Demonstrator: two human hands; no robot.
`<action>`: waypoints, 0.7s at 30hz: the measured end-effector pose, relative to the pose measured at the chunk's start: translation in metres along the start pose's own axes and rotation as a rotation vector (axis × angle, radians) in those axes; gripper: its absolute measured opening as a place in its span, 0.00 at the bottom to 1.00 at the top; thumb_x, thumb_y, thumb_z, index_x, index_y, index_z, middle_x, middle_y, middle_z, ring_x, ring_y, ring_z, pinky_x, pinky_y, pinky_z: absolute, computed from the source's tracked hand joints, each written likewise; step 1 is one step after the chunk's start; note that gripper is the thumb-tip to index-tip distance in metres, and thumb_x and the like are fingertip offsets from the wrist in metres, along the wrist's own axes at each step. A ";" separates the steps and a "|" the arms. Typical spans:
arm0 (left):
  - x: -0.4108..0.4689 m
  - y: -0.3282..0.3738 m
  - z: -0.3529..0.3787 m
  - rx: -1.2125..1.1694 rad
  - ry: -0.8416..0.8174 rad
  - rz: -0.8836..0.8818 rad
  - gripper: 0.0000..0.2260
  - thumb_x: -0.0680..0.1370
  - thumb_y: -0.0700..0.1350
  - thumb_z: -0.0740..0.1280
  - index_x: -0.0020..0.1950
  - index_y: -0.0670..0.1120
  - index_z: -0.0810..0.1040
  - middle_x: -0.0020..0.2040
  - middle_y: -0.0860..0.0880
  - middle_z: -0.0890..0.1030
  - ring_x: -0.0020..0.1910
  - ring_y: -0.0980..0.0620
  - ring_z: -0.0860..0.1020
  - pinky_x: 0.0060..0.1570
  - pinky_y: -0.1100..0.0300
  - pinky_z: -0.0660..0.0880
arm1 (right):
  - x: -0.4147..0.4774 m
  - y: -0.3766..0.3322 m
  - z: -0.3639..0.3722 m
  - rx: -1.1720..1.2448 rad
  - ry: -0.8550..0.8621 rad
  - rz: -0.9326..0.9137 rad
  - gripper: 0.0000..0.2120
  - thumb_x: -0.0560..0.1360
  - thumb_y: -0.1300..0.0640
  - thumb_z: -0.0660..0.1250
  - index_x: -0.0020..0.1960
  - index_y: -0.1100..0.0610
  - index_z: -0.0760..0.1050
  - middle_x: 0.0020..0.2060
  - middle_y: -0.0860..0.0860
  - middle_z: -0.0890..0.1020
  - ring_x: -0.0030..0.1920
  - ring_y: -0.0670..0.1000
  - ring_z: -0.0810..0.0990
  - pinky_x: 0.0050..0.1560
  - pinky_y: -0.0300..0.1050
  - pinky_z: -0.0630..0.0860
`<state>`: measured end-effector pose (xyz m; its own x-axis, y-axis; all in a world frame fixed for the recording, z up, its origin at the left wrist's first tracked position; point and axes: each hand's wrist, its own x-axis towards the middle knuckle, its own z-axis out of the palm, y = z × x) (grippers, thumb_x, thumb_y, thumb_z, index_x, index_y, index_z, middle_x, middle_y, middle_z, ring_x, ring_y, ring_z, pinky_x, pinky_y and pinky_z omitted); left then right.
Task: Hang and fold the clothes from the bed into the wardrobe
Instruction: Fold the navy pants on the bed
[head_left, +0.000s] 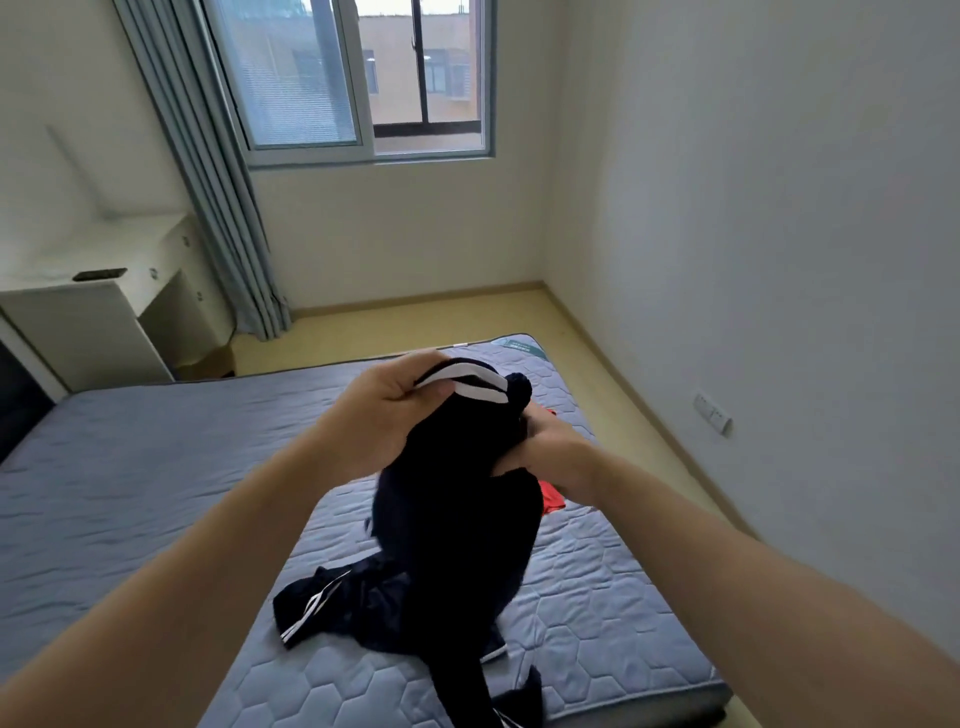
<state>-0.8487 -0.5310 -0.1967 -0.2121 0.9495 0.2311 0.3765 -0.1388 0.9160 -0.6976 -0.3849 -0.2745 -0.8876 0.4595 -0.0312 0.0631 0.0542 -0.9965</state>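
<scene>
Across the lower half of the view spreads the bed (156, 467), a bare grey-blue quilted mattress. Beyond the bed's far edge a window (358, 78) is set in the far wall, and a grey-blue curtain (218, 208) hangs to the floor past the bed's far left side. A white desk (78, 322) stands off the bed's far left corner. Above the middle of the bed a dark navy garment (457, 519) with white stripes is held up, its lower part trailing onto the mattress toward the bed's near edge. The person's left hand (384, 410) holds the garment's top above the bed, thumb and curled fingers pinching a white-striped band. The right hand (550, 452), just beside it over the bed's right half, grips the dark cloth; its fingertips are buried in the fabric, so how they lie cannot be told. A red garment (551, 498) lies on the bed near its right edge, partly hidden behind the right wrist. A wall socket (712, 413) sits on the wall to the right of the bed. A small flat dark object (100, 274) rests on the desk.
</scene>
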 end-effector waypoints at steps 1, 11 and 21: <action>-0.001 -0.002 -0.003 -0.070 0.009 -0.039 0.13 0.81 0.29 0.60 0.52 0.44 0.79 0.43 0.53 0.83 0.45 0.54 0.80 0.49 0.61 0.76 | 0.001 -0.002 0.000 -0.075 0.003 -0.041 0.25 0.63 0.70 0.72 0.50 0.42 0.83 0.44 0.42 0.86 0.47 0.42 0.84 0.46 0.34 0.78; 0.003 -0.020 -0.001 0.360 0.031 -0.171 0.23 0.74 0.51 0.75 0.66 0.49 0.75 0.57 0.51 0.81 0.55 0.53 0.80 0.58 0.57 0.76 | 0.024 -0.029 0.007 -0.967 0.271 -0.240 0.11 0.64 0.53 0.66 0.37 0.46 0.62 0.33 0.43 0.72 0.35 0.48 0.72 0.32 0.39 0.63; 0.042 -0.009 -0.027 0.465 0.357 0.150 0.10 0.78 0.40 0.68 0.51 0.56 0.78 0.43 0.63 0.79 0.43 0.68 0.75 0.43 0.74 0.67 | 0.024 -0.068 -0.038 -1.088 0.066 -0.024 0.18 0.61 0.32 0.73 0.39 0.43 0.74 0.37 0.40 0.80 0.41 0.41 0.77 0.42 0.42 0.71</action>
<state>-0.8854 -0.4974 -0.1860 -0.3852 0.7650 0.5162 0.7633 -0.0502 0.6441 -0.7060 -0.3436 -0.2045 -0.8696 0.4931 0.0240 0.4451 0.8041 -0.3942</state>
